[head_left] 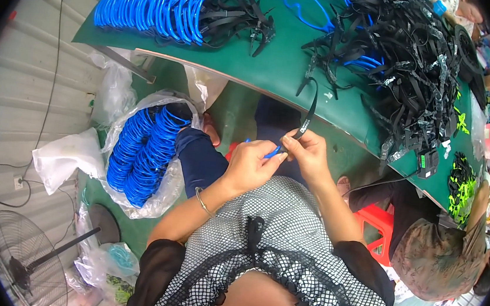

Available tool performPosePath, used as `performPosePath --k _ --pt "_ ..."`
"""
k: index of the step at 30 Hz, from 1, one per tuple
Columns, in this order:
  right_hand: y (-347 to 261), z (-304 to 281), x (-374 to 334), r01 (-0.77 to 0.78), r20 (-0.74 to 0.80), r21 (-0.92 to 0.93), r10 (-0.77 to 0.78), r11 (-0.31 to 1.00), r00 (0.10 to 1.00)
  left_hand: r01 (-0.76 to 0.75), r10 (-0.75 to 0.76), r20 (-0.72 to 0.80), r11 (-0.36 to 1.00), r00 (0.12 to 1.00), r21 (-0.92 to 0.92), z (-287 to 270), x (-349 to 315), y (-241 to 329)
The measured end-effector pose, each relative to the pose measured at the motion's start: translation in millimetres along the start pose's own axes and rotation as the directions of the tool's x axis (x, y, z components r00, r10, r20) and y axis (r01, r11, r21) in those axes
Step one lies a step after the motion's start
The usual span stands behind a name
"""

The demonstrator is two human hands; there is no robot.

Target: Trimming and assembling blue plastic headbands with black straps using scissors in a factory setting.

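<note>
We are seeing the fingers (pixel 272 164) of the left hand (pixel 247 168) pinching a blue tube (pixel 271 153), which is lying between their tips. Just beside, the fingers of the right hand (pixel 310 157) are pinching a black strap (pixel 308 116), which is running toward the green counter (pixel 283 57). This is carrying a heap of black straps (pixel 404 65) and a row of blue loops (pixel 148 9).

On the table (pixel 253 62), a row of hoops with straps (pixel 153 8) lies at the left; a heap of straps (pixel 399 56) lies at the right, with a loose hoop (pixel 310 10) between; before the near edge, the left hand (pixel 251 164) is just beside the right hand (pixel 308 156); to their left, a bag (pixel 175 186) holds bundled hoops (pixel 144 155); a sack (pixel 64 159) lies left of it; at right, a co-worker (pixel 438 260) is beside a stool (pixel 387 226).
</note>
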State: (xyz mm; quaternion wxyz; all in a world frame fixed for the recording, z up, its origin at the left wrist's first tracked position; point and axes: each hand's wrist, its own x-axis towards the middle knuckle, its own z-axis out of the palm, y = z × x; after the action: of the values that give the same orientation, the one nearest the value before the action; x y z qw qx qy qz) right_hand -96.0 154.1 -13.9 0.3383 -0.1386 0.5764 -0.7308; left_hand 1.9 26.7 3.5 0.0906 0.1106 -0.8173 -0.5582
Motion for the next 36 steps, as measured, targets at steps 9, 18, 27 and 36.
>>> performPosePath --k 9,18,27,36 --pt "14.4 8.5 4.9 0.041 -0.024 -0.193 -0.047 0.98 0.999 0.085 -0.078 0.041 0.972 0.996 -0.22 -5.2 -15.6 1.4" --pt "-94.0 -46.0 82.7 0.457 0.08 -0.811 -0.705 0.366 0.705 0.135 -0.131 0.053 0.768 0.99 -0.626 -39.1 -19.0 -1.5" --pt "-141.3 -74.3 230.7 -0.266 -0.249 -0.963 -0.234 -0.04 0.94 0.147 -0.117 0.09 0.712 0.989 -0.687 -54.9 -28.9 11.5" --pt "-124.2 -75.9 258.2 -0.342 -0.378 -0.919 -0.193 0.195 0.906 0.128 -0.093 0.088 0.685 0.992 -0.718 -58.5 -29.1 9.3"
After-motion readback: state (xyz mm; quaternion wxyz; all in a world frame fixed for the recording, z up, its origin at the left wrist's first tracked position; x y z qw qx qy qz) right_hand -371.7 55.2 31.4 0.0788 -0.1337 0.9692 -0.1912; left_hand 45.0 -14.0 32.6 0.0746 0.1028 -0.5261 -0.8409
